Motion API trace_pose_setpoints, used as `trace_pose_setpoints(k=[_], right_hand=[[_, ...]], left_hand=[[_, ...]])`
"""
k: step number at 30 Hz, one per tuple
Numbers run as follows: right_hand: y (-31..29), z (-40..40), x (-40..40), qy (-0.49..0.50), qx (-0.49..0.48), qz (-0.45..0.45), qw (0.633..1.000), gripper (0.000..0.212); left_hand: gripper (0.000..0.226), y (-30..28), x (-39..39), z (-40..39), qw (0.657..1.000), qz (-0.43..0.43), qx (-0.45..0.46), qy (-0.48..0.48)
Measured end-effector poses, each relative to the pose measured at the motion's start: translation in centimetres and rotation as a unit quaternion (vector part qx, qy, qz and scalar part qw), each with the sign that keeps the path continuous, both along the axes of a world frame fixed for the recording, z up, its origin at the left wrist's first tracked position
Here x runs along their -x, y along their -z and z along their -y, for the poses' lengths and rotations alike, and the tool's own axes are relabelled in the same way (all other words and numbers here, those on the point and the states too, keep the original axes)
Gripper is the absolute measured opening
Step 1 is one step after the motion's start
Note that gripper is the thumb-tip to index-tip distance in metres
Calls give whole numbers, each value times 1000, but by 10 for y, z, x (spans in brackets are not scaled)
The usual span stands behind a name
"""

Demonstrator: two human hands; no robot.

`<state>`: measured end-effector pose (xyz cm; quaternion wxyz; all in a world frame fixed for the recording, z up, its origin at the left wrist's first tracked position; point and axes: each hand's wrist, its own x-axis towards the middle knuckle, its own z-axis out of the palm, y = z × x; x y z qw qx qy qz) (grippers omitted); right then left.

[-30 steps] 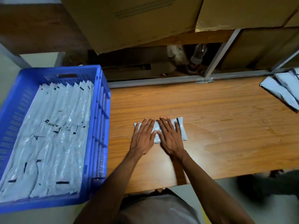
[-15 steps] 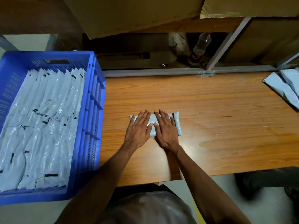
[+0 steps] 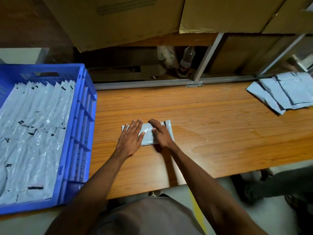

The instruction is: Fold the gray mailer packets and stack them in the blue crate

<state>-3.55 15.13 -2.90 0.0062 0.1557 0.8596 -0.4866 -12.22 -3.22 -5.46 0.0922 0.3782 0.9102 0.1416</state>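
Note:
A folded gray mailer packet (image 3: 149, 134) lies flat on the wooden table (image 3: 211, 126), near its middle. My left hand (image 3: 131, 139) presses palm-down on the packet's left part, fingers spread. My right hand (image 3: 160, 133) lies flat on its right part. A blue crate (image 3: 81, 116) stands at the table's left end, holding several folded gray packets (image 3: 33, 129) in overlapping rows. A pile of unfolded gray mailers (image 3: 284, 94) sits at the far right edge of the table.
Cardboard boxes (image 3: 128, 21) hang over the back of the table on a shelf. A plastic bottle (image 3: 185, 61) stands in the dark gap behind a metal rail (image 3: 152, 83). Someone's dark shoes (image 3: 279, 187) are on the floor at lower right.
My two hands have slid slightly apart along the packet, flattening it. The camera has tilted, showing more of the pile at right.

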Motion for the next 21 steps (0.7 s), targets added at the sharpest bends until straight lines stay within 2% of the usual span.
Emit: trace_pose_setpoints(k=[3,5,7,10,14,21], right_hand=[[-10,-10,-1,-13,17,16,1000,61],[-10,-14,-2,-50,-27,15,998,63],[-8,-17,-2,-99,-122,23,987,65],[-9,-22,-2,-115,-298,74,945,71],[4,-30,-14,-124,-296,56,945,77],[8,-19,-29,-115,-327,63,936,72]], left_hand=[[73,-3,9,-2,999,18,25,20],[68,-8,14,-3,997,43,51,34],[67,-16,18,-4,995,73,61,40],[71,-32,20,-3,995,74,60,31],[65,-38,12,2,995,33,95,21],[68,-21,-2,14,996,60,64,4]])
